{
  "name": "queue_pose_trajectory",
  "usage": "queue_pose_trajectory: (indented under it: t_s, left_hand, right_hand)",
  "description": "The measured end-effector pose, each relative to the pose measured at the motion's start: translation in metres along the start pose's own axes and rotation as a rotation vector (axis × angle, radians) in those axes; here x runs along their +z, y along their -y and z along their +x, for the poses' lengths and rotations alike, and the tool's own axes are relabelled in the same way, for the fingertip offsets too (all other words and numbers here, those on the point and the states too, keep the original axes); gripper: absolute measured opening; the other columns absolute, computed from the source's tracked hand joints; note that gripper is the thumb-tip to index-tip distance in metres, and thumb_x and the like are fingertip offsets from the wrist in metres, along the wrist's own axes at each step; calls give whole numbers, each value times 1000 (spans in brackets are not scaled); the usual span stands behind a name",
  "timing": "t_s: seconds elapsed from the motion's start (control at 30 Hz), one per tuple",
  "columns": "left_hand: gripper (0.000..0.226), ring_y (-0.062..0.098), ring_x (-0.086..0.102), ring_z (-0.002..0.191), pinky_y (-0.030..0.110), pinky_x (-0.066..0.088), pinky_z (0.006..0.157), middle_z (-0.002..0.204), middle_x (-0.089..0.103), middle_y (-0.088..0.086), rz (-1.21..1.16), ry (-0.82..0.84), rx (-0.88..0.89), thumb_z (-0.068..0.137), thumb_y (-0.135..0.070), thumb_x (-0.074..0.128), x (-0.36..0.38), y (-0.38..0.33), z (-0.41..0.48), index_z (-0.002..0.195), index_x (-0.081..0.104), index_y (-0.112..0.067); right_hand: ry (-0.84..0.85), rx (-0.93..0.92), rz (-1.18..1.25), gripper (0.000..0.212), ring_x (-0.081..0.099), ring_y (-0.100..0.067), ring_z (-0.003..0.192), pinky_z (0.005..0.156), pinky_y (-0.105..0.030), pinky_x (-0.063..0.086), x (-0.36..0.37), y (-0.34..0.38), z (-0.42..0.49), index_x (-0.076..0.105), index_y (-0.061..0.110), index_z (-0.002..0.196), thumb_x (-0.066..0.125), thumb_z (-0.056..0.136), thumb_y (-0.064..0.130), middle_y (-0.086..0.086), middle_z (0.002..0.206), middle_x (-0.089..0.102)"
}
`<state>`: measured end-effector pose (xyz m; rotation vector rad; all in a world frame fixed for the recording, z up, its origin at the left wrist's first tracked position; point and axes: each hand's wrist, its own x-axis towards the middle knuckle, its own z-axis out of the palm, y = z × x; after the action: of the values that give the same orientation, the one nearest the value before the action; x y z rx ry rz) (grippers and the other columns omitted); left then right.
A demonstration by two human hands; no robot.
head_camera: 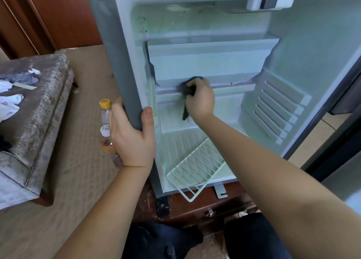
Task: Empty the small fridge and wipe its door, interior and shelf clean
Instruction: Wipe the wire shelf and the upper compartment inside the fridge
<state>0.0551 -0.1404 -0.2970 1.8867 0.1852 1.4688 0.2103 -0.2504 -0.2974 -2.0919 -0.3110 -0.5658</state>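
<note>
Gripping a dark cloth [185, 90] with curled fingers, the right hand [201, 99] presses it on the white ledge [234, 87] that crosses the middle of the fridge [117, 43] interior, just under the upper tray [211, 63]. The left hand [132, 139] is closed around the grey front edge of the fridge on its left side, thumb in front, and steadies it. Lower, the wire shelf [195, 167] lies tilted on the fridge floor, one corner sticking out past the front. Two bottles [105, 112] stand on the carpet [82, 161] just beside the fridge, so I judge the emptying is done. The interior wiping seems in progress: greenish stains [144, 24] show on the upper back wall. The shelf and the door probably wait for their turn.
</note>
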Motion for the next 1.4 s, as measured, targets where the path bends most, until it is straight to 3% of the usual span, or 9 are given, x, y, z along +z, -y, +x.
queue_pose_trajectory:
  t_s: [0.13, 0.3, 0.47, 0.6, 0.7, 0.87, 1.0, 1.13, 1.4]
  left_hand:
    - [50, 21, 52, 90, 21, 33, 73, 100, 58, 9, -4, 17, 9, 94, -62, 34, 0, -2, -1, 114, 42, -17]
    - [48, 21, 53, 92, 23, 35, 76, 102, 53, 0, -19, 12, 3, 94, -65, 33, 1, -1, 0, 116, 40, -22]
    - [49, 16, 52, 94, 20, 35, 77, 105, 50, -4, -21, 10, 5, 94, -64, 33, 1, 0, 0, 119, 39, -22]
    - [50, 11, 50, 94, 10, 34, 77, 105, 49, -3, -21, 13, 9, 94, -64, 33, 1, 2, -1, 119, 39, -22]
    - [50, 8, 50, 93, 18, 37, 77, 105, 51, -4, -22, 21, 5, 94, -66, 32, 1, 1, 0, 119, 39, -24]
    - [52, 21, 57, 93, 31, 43, 75, 104, 56, 1, -26, 6, 10, 94, -65, 32, 0, 0, 0, 120, 42, -21]
    - [50, 19, 57, 97, 37, 48, 77, 108, 54, -3, -19, 11, 8, 94, -66, 31, 0, -3, 1, 121, 40, -24]
    - [52, 25, 59, 96, 40, 49, 77, 107, 60, 7, -16, 22, -6, 93, -66, 32, -1, -4, 1, 120, 42, -22]
    - [50, 28, 59, 96, 44, 50, 76, 107, 59, 5, -12, 27, -8, 93, -67, 32, -1, -5, 1, 121, 40, -25]
  right_hand:
    - [161, -150, 6, 36, 58, -24, 99, 77, -16, 37, -5, 0, -1, 65, 4, 105, 51, 75, -10, -9, 111, 62]
    - [-102, -20, 22, 33, 60, -26, 100, 80, -11, 34, -53, -39, 11, 67, 4, 100, 53, 74, -10, -11, 107, 65]
    - [-154, 130, 38, 34, 59, -22, 101, 79, -13, 38, -48, -40, 14, 66, 8, 101, 51, 75, -9, -8, 112, 63]
    - [-38, 96, 94, 35, 60, -21, 100, 80, -13, 39, -12, -6, 5, 67, 9, 101, 51, 75, -8, -5, 110, 64]
    - [23, 23, 120, 37, 60, -23, 101, 81, -19, 41, 14, 16, -6, 67, 6, 105, 48, 76, -8, -8, 114, 64]
    - [158, -140, 114, 45, 58, -25, 95, 77, -31, 44, 40, 33, -16, 64, 5, 107, 43, 71, -11, -10, 112, 63]
    - [316, -319, 59, 41, 44, -19, 85, 65, -30, 35, 25, 23, -19, 58, 1, 98, 39, 65, -15, -10, 99, 58]
    - [505, -439, -97, 36, 49, -26, 91, 70, -31, 37, 4, -1, -32, 58, 2, 98, 45, 69, -14, -12, 100, 57]
    - [-93, 27, -35, 45, 51, -28, 104, 79, -13, 29, -45, -66, -19, 53, 5, 121, 52, 78, -8, -16, 121, 48]
